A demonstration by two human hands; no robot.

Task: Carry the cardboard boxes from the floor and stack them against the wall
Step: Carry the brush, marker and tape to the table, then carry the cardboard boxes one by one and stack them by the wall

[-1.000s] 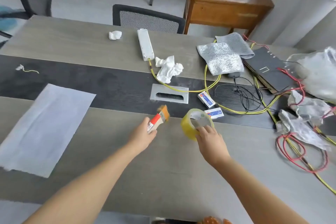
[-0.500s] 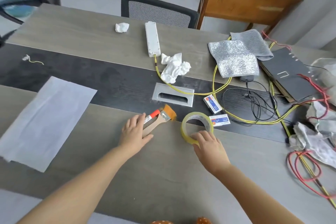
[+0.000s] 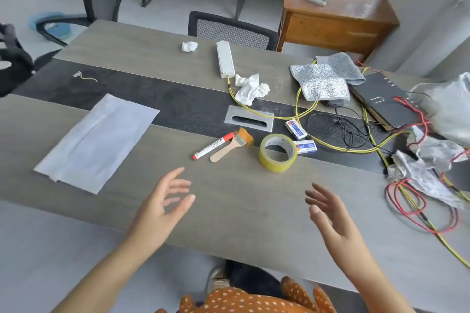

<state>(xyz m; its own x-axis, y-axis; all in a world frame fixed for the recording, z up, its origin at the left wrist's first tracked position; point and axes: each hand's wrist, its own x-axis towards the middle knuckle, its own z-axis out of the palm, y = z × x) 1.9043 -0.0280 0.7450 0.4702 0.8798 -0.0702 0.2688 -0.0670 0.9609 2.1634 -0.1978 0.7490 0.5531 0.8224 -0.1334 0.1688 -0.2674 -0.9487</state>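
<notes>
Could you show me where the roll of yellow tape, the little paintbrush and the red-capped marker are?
Roll of yellow tape [image 3: 276, 165]: head view, on its outer yellow band.
Paintbrush [image 3: 225, 151]: head view, on its wooden handle.
Red-capped marker [image 3: 212, 146]: head view, on its white barrel.

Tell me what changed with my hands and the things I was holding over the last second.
Both hands let go. The left hand set the brush and red marker down on the table and drew back, fingers relaxed. The right hand released the yellow tape roll, which now lies flat, and pulled back too. The white sheet, power strip, tissues and cables stayed put.
</notes>
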